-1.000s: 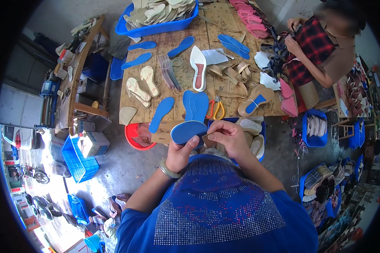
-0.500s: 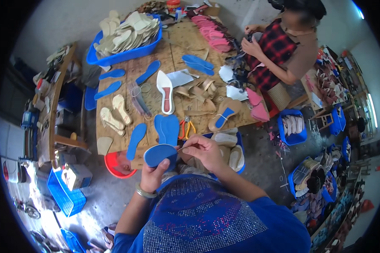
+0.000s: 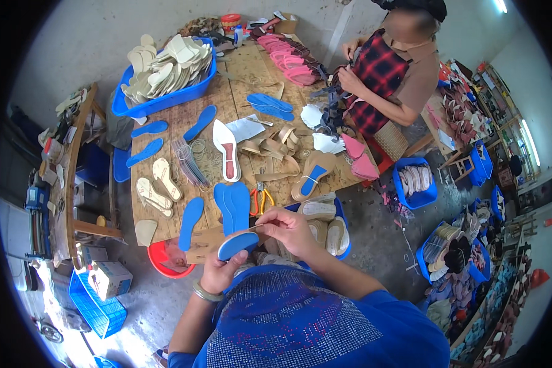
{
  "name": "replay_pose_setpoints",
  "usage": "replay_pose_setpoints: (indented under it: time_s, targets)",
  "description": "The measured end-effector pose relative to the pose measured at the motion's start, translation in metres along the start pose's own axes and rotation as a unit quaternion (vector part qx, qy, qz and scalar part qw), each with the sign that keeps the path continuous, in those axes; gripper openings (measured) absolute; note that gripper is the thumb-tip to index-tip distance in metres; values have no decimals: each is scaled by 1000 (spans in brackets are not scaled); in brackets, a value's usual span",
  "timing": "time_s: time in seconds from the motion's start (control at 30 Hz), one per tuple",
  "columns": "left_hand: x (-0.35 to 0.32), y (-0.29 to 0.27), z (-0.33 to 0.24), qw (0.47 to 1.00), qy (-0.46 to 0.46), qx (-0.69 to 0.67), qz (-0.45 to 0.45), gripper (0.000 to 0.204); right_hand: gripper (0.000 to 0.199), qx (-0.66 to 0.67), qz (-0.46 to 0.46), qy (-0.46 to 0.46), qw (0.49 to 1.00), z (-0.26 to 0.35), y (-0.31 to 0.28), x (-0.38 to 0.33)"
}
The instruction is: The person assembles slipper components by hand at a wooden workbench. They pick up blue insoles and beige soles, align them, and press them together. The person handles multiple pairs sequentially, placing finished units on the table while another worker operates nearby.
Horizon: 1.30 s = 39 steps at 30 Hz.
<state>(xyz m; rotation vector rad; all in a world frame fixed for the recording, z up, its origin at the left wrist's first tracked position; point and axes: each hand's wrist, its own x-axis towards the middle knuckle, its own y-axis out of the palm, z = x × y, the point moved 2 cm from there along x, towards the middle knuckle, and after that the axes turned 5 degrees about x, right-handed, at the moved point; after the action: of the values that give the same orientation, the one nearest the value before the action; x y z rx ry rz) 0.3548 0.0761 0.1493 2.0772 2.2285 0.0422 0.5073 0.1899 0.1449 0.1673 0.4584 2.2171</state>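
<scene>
Close to my body, my left hand [image 3: 222, 271] grips a blue insole [image 3: 237, 246] that is tilted, with the thumb on its near edge. At the insole's far right edge, my right hand [image 3: 286, 231] pinches a thin brownish strip between thumb and fingertips; where the strip ends is hidden. Just beyond, overlapping blue insoles [image 3: 233, 205] lie at the table's front edge, with a single blue insole [image 3: 191, 222] left of them. Pliers [image 3: 262, 200] with orange and yellow handles rest to their right. A white pointed insole [image 3: 227, 150] with a red-brown patch lies farther in.
A blue basin [image 3: 165, 101] of pale insoles stands at the table's [image 3: 239, 80] far left. Beneath the front edge are a red basin [image 3: 159, 260] and a blue crate [image 3: 348, 239] of soles. A co-worker [image 3: 383, 80] in a checked apron stands far right, by pink pieces [image 3: 297, 72].
The view has shifted, so the table sits slightly lower and more left. The held insole has tilted to a flatter angle; both hands keep their grip.
</scene>
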Motion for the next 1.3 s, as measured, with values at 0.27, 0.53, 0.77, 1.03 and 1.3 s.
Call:
replay_pose_setpoints:
  time_s: [0.27,0.53,0.77,1.03,1.3]
  targets:
    - [7,-9,6,998,-12,-11,-58,32,7,-53,25,-93,994,5,-2,7]
    - [34,-1,-23,971,14,-203,-124,34,12,49,26,-51,997,45,9,15]
    - [47,-27,7,947,-60,-269,-164,19,49,65,-137,30,988,-17,-49,67]
    - [37,-67,6,911,-62,-341,-223,15,38,21,-184,79,980,-70,-70,126]
    - [33,-82,-35,905,-23,-379,-192,16,17,98,-32,40,994,18,74,73]
